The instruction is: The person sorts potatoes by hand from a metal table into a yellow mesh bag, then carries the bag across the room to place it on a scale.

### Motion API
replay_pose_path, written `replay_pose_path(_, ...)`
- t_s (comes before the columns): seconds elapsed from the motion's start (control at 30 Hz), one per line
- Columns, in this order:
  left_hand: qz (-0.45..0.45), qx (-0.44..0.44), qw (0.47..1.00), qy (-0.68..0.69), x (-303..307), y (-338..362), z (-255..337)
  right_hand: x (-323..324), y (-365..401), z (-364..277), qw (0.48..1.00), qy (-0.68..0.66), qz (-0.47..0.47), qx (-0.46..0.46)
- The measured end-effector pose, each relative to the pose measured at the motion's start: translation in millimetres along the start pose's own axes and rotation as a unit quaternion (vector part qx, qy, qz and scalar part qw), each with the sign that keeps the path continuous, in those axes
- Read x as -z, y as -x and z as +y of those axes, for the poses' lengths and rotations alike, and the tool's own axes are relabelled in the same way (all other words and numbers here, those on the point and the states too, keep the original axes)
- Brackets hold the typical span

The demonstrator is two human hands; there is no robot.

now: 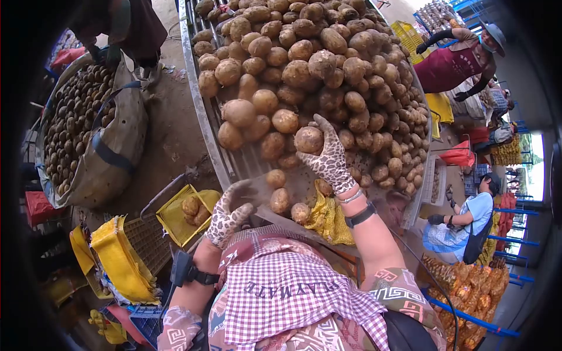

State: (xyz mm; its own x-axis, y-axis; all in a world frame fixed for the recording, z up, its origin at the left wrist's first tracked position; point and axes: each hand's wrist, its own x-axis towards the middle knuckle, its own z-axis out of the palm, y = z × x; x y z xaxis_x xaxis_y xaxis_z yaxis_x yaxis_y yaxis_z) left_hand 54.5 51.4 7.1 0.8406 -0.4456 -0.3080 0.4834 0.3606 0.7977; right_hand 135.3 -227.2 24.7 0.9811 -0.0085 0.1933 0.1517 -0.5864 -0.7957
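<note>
Brown potatoes (333, 64) lie heaped on a metal-edged sorting table (202, 117). My right hand (329, 157), in a leopard-print glove, holds one potato (308, 140) between thumb and fingers, over the near part of the heap. My left hand (227, 215), gloved the same way, is at the table's near left corner with its fingers curved and apart, holding nothing. A few loose potatoes (280, 200) lie between my hands. Beside my right wrist a yellow mesh bag (329, 219) hangs at the near edge.
At the left stands a large sack (120, 140) of potatoes, with a person (137, 29) behind it. A yellow-lined basket (181, 219) holds several potatoes near my left arm. Two other people (448, 67) are at the right, near filled orange net bags (468, 292).
</note>
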Motion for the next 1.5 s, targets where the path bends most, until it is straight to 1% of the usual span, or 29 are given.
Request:
replay_pose_path(0.13,-0.028,-0.039,0.999,-0.009,-49,-47,-7,6,32,-21,0.999,-0.040,-0.005,0.017)
replay_pose_path(0.2,-0.033,-0.044,0.998,0.002,-71,-56,-9,8,43,-27,0.994,0.053,-0.026,0.097)
replay_pose_path(0.23,-0.034,-0.043,0.998,0.028,-80,-60,-10,8,48,-30,0.993,0.045,-0.050,0.099)
replay_pose_path(0.27,-0.037,-0.042,0.997,0.053,-85,-62,-11,10,57,-31,0.993,0.042,-0.044,0.096)
replay_pose_path(0.33,-0.018,-0.004,0.999,0.046,-78,-58,-21,17,75,-30,0.989,-0.046,-0.136,0.043)
replay_pose_path(0.37,-0.009,0.026,0.997,0.075,-70,-53,-27,24,82,-16,0.984,-0.088,-0.157,-0.021)
replay_pose_path(0.4,0.002,0.057,0.993,0.105,-64,-48,-32,32,84,-2,0.984,-0.088,-0.154,-0.023)
replay_pose_path(0.47,-0.001,0.061,0.993,0.101,-60,-38,-30,43,84,30,0.989,0.011,-0.050,-0.136)
replay_pose_path(0.5,-0.013,0.077,0.990,0.119,-57,-36,-31,42,82,54,0.987,0.086,-0.012,-0.138)
replay_pose_path(0.53,-0.026,0.091,0.986,0.134,-54,-35,-32,42,69,54,0.987,0.083,-0.012,-0.138)
replay_pose_path(0.6,-0.029,0.101,0.984,0.145,-52,-37,-39,36,38,41,0.971,0.238,-0.027,-0.020)
replay_pose_path(0.63,-0.030,0.108,0.982,0.154,-55,-39,-39,29,27,41,0.961,0.269,-0.064,0.002)
replay_pose_path(0.73,-0.029,0.122,0.974,0.188,-60,-41,-38,8,-1,57,0.899,0.395,-0.189,-0.021)
replay_pose_path(0.77,-0.027,0.127,0.968,0.216,-62,-41,-37,9,-5,63,0.899,0.394,-0.191,-0.017)
replay_pose_path(0.83,-0.012,0.124,0.961,0.247,-68,-38,-32,13,-8,71,0.947,0.293,-0.130,-0.009)
replay_pose_path(0.87,-0.002,0.121,0.954,0.275,-69,-38,-31,17,-7,74,0.947,0.292,-0.135,-0.003)
replay_pose_path(0.9,0.004,0.114,0.954,0.278,-66,-39,-30,22,-2,76,0.987,0.002,-0.134,-0.088)
replay_pose_path(0.93,0.003,0.093,0.955,0.282,-63,-38,-30,28,5,78,0.935,-0.286,-0.125,-0.171)
replay_pose_path(0.97,0.001,0.076,0.955,0.285,-61,-36,-32,35,13,72,0.814,-0.515,-0.153,-0.220)
replay_pose_path(1.0,0.007,0.076,0.955,0.287,-60,-35,-32,36,21,65,0.811,-0.517,-0.157,-0.223)
replay_pose_path(1.07,0.047,0.059,0.946,0.314,-58,-33,-35,34,33,54,0.655,-0.672,-0.211,-0.272)
replay_pose_path(1.13,0.048,0.066,0.940,0.331,-52,-33,-41,28,37,40,0.668,-0.657,-0.220,-0.272)
replay_pose_path(1.2,0.049,0.016,0.942,0.333,-46,-32,-49,21,43,25,0.681,-0.647,-0.246,-0.239)
replay_pose_path(1.27,0.036,0.005,0.938,0.346,-43,-26,-44,8,54,12,0.691,-0.644,-0.244,-0.221)
replay_pose_path(1.33,0.051,0.007,0.923,0.382,-31,-16,-47,-3,63,-6,0.560,-0.721,-0.277,-0.300)
replay_pose_path(1.37,0.050,0.002,0.922,0.384,-27,-10,-43,-20,72,-4,0.471,-0.766,-0.279,-0.336)
replay_pose_path(1.4,0.048,0.008,0.923,0.381,-21,-3,-37,-30,79,-3,0.472,-0.764,-0.283,-0.336)
replay_pose_path(1.47,0.047,0.012,0.924,0.380,-9,12,-24,-48,83,-20,0.401,-0.796,-0.291,-0.347)
replay_pose_path(1.5,0.025,0.015,0.925,0.378,-3,21,-18,-58,90,-21,0.391,-0.800,-0.292,-0.348)
